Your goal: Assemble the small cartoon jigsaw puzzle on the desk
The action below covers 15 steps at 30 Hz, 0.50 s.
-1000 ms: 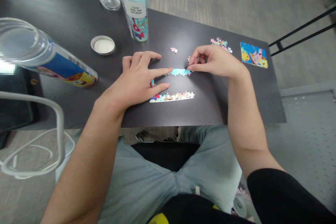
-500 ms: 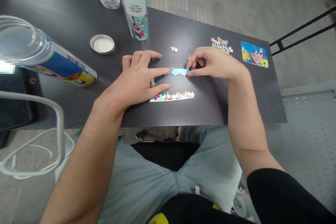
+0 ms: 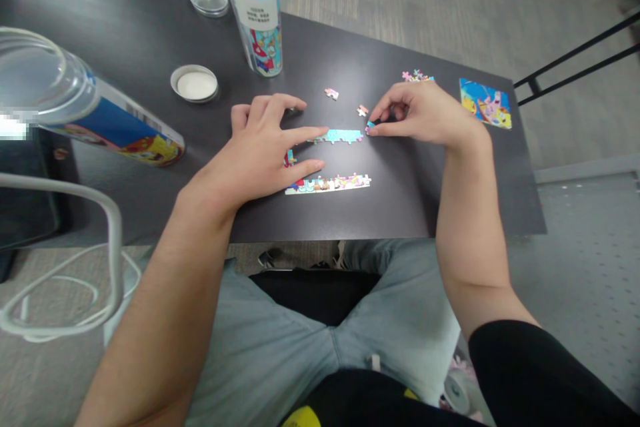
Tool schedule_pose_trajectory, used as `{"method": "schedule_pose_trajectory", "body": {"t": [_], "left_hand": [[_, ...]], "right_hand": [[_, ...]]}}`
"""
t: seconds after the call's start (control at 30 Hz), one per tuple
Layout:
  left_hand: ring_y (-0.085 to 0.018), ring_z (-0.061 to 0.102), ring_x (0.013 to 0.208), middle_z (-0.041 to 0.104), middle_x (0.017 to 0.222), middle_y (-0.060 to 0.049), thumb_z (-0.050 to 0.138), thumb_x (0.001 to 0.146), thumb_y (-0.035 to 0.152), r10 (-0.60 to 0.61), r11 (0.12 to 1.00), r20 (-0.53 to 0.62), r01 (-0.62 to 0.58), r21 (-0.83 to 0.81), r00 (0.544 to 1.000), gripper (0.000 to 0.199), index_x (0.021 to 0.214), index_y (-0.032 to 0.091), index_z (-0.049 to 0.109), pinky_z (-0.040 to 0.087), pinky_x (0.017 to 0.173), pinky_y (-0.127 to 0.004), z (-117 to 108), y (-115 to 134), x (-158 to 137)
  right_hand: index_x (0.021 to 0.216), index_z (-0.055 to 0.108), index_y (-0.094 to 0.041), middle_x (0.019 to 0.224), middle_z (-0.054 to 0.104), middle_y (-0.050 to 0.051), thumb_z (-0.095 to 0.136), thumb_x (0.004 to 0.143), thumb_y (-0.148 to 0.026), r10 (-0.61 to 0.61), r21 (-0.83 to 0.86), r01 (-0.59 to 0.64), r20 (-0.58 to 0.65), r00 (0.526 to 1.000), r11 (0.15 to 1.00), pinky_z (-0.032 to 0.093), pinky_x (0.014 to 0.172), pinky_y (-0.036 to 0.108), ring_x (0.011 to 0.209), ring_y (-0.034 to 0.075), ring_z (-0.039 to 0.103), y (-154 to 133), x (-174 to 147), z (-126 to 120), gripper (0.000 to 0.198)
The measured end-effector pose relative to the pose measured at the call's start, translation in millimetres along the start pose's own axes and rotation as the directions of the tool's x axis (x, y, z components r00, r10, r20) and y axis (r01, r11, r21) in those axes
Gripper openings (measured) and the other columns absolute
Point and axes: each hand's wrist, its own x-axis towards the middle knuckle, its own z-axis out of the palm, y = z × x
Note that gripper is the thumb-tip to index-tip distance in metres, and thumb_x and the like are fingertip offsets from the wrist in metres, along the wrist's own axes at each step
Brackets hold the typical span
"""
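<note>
Ok so treat the blue strip [image 3: 343, 137] as the middle of the clock, with 12 pointing away from the person. The left hand [image 3: 263, 150] sits at 9, splayed wide and gripping nothing, index fingertip over that end of the strip. The right hand [image 3: 425, 113] is out at 3, finger and thumb pinched on a tiny puzzle piece [image 3: 370, 127], which is just beside the strip's right end but not touching it.

There's a loose piece [image 3: 363, 110] between 1 and 2, another [image 3: 331, 93] at 12, and a longer printed strip [image 3: 327, 185] at 6, all on the dark tabletop [image 3: 390, 213].

Tips, imo: hold the piece by its edges so the fingers don't cover the tabs. Line up its straight side with the strip's, then press straight down instead of shoving sideways, cos a thin strip like that could buckle or slide. A light press from the left index should be plenty. And mind that 1:30 piece, a knuckle could easily nudge it.
</note>
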Motion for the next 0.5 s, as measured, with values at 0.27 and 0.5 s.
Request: {"method": "schedule_pose_trajectory", "body": {"t": [0.27, 0.5], "left_hand": [[-0.052, 0.053, 0.176, 0.060, 0.195, -0.014, 0.077, 0.128, 0.061, 0.031, 0.999, -0.021, -0.031, 0.015, 0.999, 0.049, 0.172, 0.041, 0.088, 0.043, 0.143, -0.078, 4.3, -4.8, -0.5], [-0.054, 0.052, 0.178, 0.060, 0.196, -0.018, 0.080, 0.125, 0.055, 0.016, 1.000, 0.009, -0.016, -0.003, 1.000, 0.051, 0.172, 0.038, 0.088, 0.043, 0.143, -0.082, -2.9, 1.5, -0.6]], "right_hand": [[0.102, 0.097, -0.036, 0.100, 0.089, 0.006, 0.110, 0.089, -0.074, -0.003, 0.025, 0.000, 0.092, 0.996, 1.000, 0.056, 0.084, 0.053, 0.090, 0.029, 0.068, -2.8, -1.8, 0.2, 0.043], [0.099, 0.093, -0.035, 0.094, 0.084, 0.006, 0.112, 0.087, -0.080, -0.017, 0.025, 0.014, 0.103, 0.995, 1.000, 0.055, 0.078, 0.052, 0.090, 0.030, 0.068, -4.6, -1.4, 2.7, 0.050]]}}
